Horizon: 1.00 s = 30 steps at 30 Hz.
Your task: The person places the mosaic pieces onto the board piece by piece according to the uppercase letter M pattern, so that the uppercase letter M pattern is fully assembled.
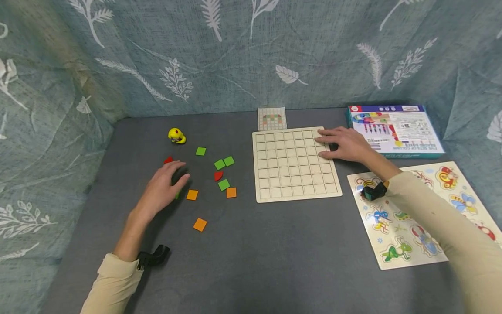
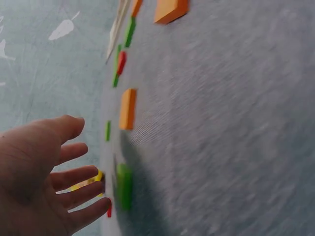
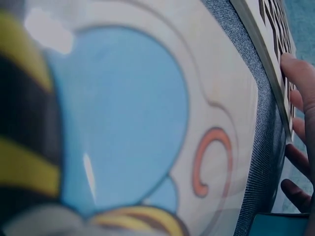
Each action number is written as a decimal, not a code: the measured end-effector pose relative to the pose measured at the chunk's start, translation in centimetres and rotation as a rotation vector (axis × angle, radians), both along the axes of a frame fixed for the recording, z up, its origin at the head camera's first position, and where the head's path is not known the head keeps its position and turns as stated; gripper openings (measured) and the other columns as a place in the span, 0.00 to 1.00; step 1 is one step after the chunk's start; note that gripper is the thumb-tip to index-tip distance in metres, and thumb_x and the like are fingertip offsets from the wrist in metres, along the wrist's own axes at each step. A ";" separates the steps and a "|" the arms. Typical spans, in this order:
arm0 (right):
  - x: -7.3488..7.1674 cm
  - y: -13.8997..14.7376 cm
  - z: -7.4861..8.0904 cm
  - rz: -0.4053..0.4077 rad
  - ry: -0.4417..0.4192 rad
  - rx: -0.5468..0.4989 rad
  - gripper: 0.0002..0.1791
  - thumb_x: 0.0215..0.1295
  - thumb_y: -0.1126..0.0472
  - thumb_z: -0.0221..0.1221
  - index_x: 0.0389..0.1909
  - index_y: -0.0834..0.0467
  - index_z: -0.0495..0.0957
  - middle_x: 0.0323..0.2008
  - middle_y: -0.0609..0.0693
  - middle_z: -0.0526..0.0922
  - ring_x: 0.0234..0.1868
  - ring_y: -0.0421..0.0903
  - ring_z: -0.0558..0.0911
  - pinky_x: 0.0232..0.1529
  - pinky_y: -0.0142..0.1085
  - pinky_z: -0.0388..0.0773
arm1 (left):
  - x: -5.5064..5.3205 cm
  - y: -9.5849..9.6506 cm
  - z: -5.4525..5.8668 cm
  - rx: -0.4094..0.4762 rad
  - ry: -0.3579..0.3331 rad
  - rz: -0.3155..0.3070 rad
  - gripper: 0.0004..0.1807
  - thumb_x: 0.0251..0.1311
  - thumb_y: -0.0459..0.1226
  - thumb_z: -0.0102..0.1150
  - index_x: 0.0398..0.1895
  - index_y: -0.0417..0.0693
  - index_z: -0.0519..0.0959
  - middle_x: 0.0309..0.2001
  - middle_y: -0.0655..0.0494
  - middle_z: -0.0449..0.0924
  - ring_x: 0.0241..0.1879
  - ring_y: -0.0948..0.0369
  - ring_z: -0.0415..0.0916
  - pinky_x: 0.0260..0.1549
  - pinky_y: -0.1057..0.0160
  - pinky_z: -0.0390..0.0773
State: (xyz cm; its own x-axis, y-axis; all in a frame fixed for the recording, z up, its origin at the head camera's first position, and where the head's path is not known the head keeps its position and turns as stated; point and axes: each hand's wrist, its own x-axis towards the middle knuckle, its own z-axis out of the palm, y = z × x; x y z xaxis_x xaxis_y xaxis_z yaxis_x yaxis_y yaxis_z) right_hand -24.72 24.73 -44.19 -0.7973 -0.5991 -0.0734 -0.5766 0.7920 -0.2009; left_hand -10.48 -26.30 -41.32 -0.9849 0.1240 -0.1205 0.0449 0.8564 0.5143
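Observation:
My left hand (image 1: 160, 188) hovers over the left part of the dark table, fingers relaxed and holding nothing. Beneath it lies a green tile (image 2: 125, 187), mostly hidden by the hand in the head view. A red piece (image 1: 168, 160) sits just beyond its fingers, and an orange tile (image 1: 192, 195) lies to its right. My right hand (image 1: 347, 144) rests its extended fingers on the right edge of a pale wooden grid board (image 1: 296, 165), whose square cells hold no pieces. Between the hands are several green tiles (image 1: 219, 164), a red rounded piece (image 1: 218, 175) and more orange tiles (image 1: 200, 224).
A small pattern card (image 1: 272, 118) lies behind the board. At the back right is a flat box (image 1: 396, 131). An insect puzzle board (image 1: 408, 259) lies under the right forearm. A yellow toy (image 1: 177, 135) stands at the back left, before a leaf-patterned curtain (image 1: 235, 56).

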 end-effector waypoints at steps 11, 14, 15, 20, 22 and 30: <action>0.1 0.2 0.1 -0.011 -0.006 -0.001 0.33 0.62 0.41 0.61 0.67 0.47 0.70 0.72 0.50 0.65 0.68 0.58 0.67 0.44 0.47 0.72 | -0.7 3.9 -0.7 -0.004 0.020 -0.124 0.24 0.70 0.43 0.52 0.67 0.48 0.69 0.66 0.44 0.68 0.65 0.46 0.66 0.62 0.41 0.67; 0.1 0.2 0.0 -0.008 -0.009 -0.004 0.33 0.62 0.41 0.60 0.67 0.47 0.70 0.72 0.50 0.65 0.68 0.58 0.67 0.43 0.47 0.73 | -0.7 4.9 -0.7 -0.032 0.075 -0.190 0.20 0.69 0.40 0.55 0.63 0.50 0.74 0.58 0.49 0.76 0.55 0.50 0.75 0.52 0.46 0.75; 0.1 0.2 0.0 -0.007 -0.008 -0.005 0.33 0.62 0.41 0.60 0.67 0.47 0.70 0.72 0.50 0.65 0.68 0.58 0.67 0.42 0.46 0.73 | -0.8 5.2 -0.7 -0.042 0.095 -0.214 0.19 0.68 0.39 0.56 0.62 0.51 0.75 0.55 0.50 0.78 0.51 0.52 0.77 0.49 0.48 0.77; 0.0 0.1 0.0 -0.005 -0.006 -0.011 0.33 0.62 0.40 0.60 0.67 0.46 0.70 0.72 0.50 0.65 0.67 0.58 0.68 0.42 0.46 0.73 | -1.1 5.9 -0.7 -0.110 0.171 -0.296 0.17 0.66 0.34 0.58 0.57 0.51 0.79 0.48 0.51 0.79 0.41 0.57 0.76 0.38 0.55 0.77; 0.0 0.0 0.0 -0.007 -0.010 -0.012 0.33 0.62 0.41 0.61 0.67 0.47 0.70 0.72 0.50 0.65 0.68 0.58 0.67 0.44 0.48 0.73 | -1.3 6.0 -0.6 -0.142 0.186 -0.329 0.18 0.64 0.31 0.58 0.57 0.52 0.80 0.47 0.51 0.77 0.41 0.56 0.74 0.37 0.56 0.77; 0.1 0.0 0.2 -0.007 -0.012 -0.009 0.33 0.62 0.41 0.61 0.67 0.47 0.71 0.72 0.51 0.65 0.67 0.58 0.68 0.46 0.49 0.73 | -1.7 6.0 -0.6 -0.197 0.177 -0.398 0.22 0.64 0.26 0.54 0.58 0.52 0.79 0.49 0.47 0.75 0.47 0.52 0.73 0.41 0.52 0.78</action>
State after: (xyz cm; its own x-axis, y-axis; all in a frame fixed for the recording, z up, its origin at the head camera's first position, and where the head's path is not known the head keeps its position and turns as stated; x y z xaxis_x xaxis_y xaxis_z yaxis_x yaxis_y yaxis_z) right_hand -24.63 24.68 -44.02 -0.8004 -0.5945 -0.0775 -0.5690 0.7940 -0.2142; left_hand -12.21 -20.33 -41.87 -0.8733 0.4870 -0.0146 0.4610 0.8357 0.2984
